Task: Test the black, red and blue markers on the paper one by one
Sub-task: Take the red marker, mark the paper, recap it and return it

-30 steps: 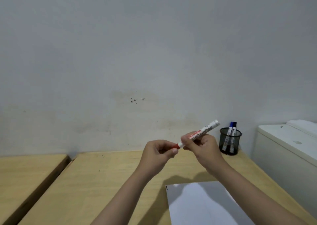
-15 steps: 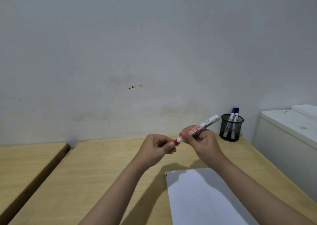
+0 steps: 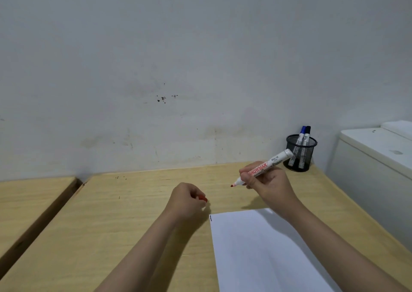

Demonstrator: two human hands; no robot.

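Note:
My right hand [image 3: 268, 184] grips the uncapped red marker [image 3: 270, 163], a white barrel with a red tip pointing left and down above the table. My left hand [image 3: 186, 199] is closed on the red cap [image 3: 204, 198], whose end peeks out between the fingers. The white paper [image 3: 263, 251] lies on the table below my right hand, with a short black mark [image 3: 211, 218] at its top left corner. The blue marker [image 3: 301, 133] and black marker [image 3: 307, 133] stand in a black mesh cup [image 3: 299, 158] at the back right.
The wooden table [image 3: 124, 213] runs up to a grey wall. A second wooden surface [image 3: 29, 200] lies to the left across a dark gap. A white cabinet [image 3: 376, 162] stands right of the table.
The cap has come off the red marker. My left hand moved down and left with the cap, my right hand moved right with the marker. The camera tilted down.

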